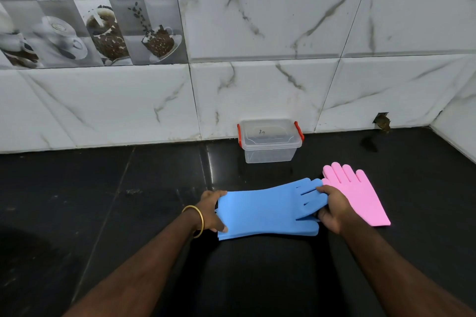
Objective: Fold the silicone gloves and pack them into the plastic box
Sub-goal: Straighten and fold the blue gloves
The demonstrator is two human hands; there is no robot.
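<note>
- The left hand [213, 210] gripped the cuff end of the blue gloves [268, 210], thumb on top and fingers curled at the edge; a gold bangle [197, 221] sat on that wrist.
- The right hand [332, 210] pinched the finger end of the same blue gloves, thumb pressed on the upper layer.
- The blue gloves lay flat on the dark floor [128, 201], apparently two stacked, their edges showing along the near side.
- The pink glove [356, 194] lay flat just beyond the right hand, its fingers pointing toward the wall, its near edge partly hidden by that hand.
- The plastic box [269, 140] stood against the tiled wall [257, 33], well apart from the gloves, lid on and red clips at both ends.
- To fold well, I judged the right hand should carry the finger end over to meet the cuff, keeping both layers aligned, then press the crease, since silicone tends to spring back.
- The box would need unclipping first.
</note>
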